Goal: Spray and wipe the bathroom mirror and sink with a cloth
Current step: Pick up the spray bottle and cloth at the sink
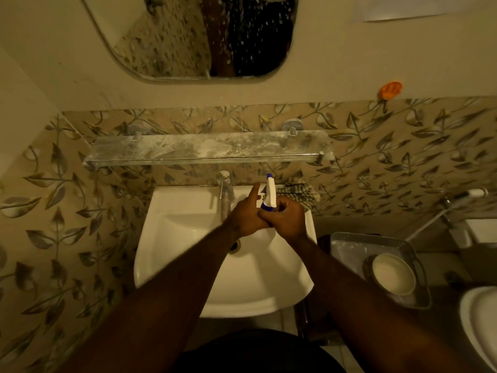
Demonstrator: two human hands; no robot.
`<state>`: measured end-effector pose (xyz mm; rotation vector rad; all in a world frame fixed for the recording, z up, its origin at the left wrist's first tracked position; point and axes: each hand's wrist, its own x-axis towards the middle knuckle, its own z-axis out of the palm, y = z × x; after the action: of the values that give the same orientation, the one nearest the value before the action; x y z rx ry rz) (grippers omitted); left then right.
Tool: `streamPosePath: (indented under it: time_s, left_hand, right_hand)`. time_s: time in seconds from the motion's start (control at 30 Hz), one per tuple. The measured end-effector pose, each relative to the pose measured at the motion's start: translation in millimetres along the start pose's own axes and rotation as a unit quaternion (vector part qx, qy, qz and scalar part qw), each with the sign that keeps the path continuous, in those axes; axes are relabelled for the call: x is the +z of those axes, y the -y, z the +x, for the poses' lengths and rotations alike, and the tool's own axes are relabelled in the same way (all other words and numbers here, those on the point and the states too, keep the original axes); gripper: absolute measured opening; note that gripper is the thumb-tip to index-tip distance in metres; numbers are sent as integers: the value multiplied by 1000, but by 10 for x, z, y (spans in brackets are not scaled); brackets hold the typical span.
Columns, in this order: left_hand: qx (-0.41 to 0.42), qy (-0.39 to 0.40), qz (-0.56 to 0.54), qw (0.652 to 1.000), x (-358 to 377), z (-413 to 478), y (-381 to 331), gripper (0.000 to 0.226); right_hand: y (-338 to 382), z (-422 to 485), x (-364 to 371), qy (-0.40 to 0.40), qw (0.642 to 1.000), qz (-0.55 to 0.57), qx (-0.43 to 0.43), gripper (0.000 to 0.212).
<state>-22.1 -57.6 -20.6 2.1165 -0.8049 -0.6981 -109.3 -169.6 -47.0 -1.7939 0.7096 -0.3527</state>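
The spray bottle (269, 193) is gripped at its neck by the right hand (287, 219) and steadied by the left hand (242, 215), forefinger raised beside the trigger, seemingly for aiming at the droplet-speckled mirror (174, 44). The cloth (301, 193) is left on the back rim of the sink (150, 238), within reach.

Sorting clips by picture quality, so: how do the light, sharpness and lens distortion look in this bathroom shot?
Head view, light: dim and warm yellow, corners darkest, the sink brightest. Head view, distortion: the wide lens bows the glass shelf. Head view, sharpness: the spray bottle looks slightly soft.
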Motion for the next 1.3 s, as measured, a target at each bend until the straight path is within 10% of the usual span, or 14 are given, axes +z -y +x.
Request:
streamPosePath:
  time_s: [0.8, 0.97, 1.3]
  left_hand:
    - [-18, -155, -117, 981, 534, -216, 23, 32]
    - [-118, -225, -213, 944, 475, -175, -28, 37]
    - [-88, -193, -195, 957, 325, -267, 48, 24]
  right_hand:
    - [-75, -18, -362, 165, 983, 73, 37, 21]
    - [-341, 360, -364, 70, 983, -171, 19, 19]
    - [-516, 789, -165, 118, 834, -537, -53, 78]
